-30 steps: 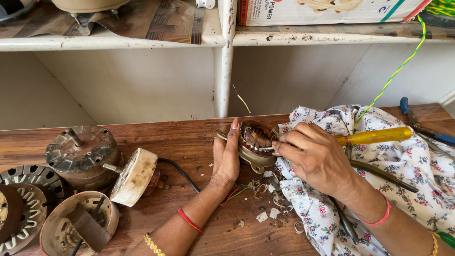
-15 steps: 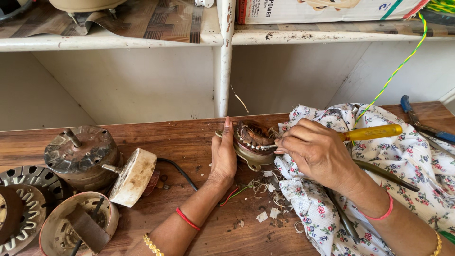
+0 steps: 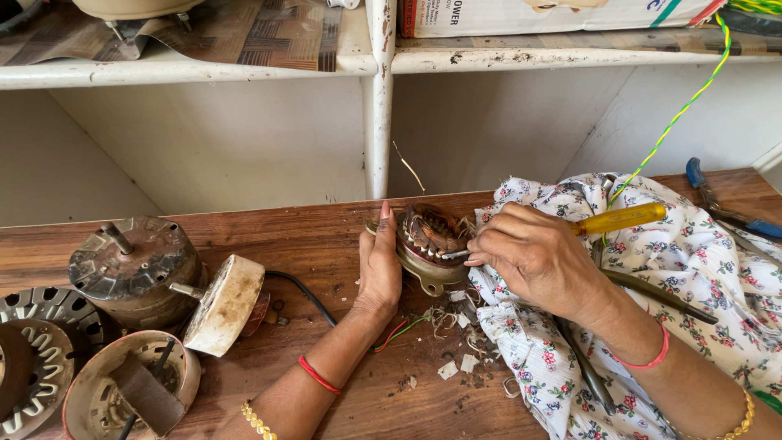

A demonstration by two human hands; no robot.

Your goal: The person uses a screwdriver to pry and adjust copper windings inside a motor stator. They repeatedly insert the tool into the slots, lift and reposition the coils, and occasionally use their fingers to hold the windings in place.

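A round motor stator (image 3: 428, 241) with copper windings stands tilted on edge on the wooden table (image 3: 309, 236). My left hand (image 3: 380, 265) presses flat against its left side and steadies it. My right hand (image 3: 533, 257) grips a screwdriver with a yellow handle (image 3: 621, 219). The metal tip pokes into the windings at the stator's right side. My right forearm rests on a floral cloth (image 3: 700, 269).
Paper scraps and wire bits (image 3: 456, 358) lie below the stator. Left of it sit a white-capped motor (image 3: 226, 303), a rusty motor housing (image 3: 130, 265), an open cover (image 3: 130, 391) and stator rings (image 3: 37, 334). Blue-handled pliers (image 3: 717, 200) lie far right. A white shelf post (image 3: 379, 98) stands behind.
The stator has tipped a little more upright between my hands, and the screwdriver tip has shifted slightly in the windings. Both hands stay in place.
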